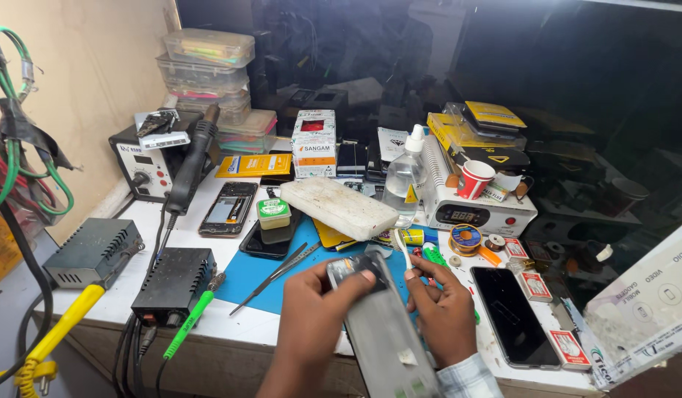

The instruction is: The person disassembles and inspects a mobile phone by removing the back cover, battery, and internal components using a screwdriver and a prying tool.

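The left hand is gripping a grey, opened phone body, thumb pressing its far end, at the near edge of the blue work mat. The right hand is steadying its right side, fingers closed around a thin white tool. Judging by this, firm support and gentle prying matter; metal tweezers are lying left.

Phone bottom end past frame edge.

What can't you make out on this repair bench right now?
- Head view: the grey phone runs off the bottom edge; its lower end is cut off.
- The left hand and right hand cover its sides.
- The blue mat is partly hidden beneath tools and phones.
- The dark background behind the glass is unreadable.
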